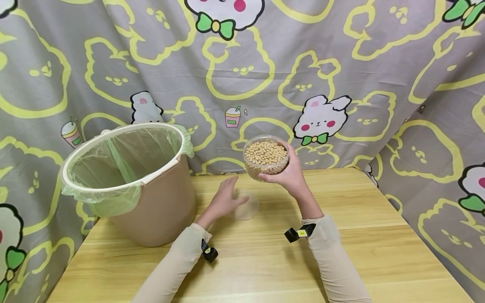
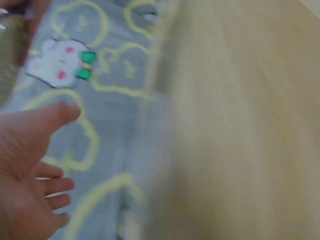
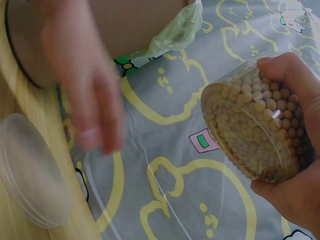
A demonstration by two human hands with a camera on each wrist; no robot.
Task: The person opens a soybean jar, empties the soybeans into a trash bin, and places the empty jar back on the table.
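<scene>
My right hand (image 1: 286, 174) grips a round clear plastic container (image 3: 255, 120), lifted above the table and filled with soybeans (image 1: 266, 152). In the right wrist view, its thumb and fingers curl round the container's wall. On the wooden table below is a translucent round lid (image 3: 32, 170). My left hand (image 1: 223, 200) hovers beside that lid with fingers extended and thumb spread. Nothing shows between its fingers in the left wrist view, where the fingers (image 2: 57, 186) are relaxed; motion blurs this hand in the right wrist view.
A large beige bin (image 1: 159, 210) with a cream rim stands on the table's left, lined with a green plastic bag (image 1: 113, 202). A grey patterned curtain (image 1: 250, 88) hangs behind the wooden table (image 1: 265, 261) and along its sides.
</scene>
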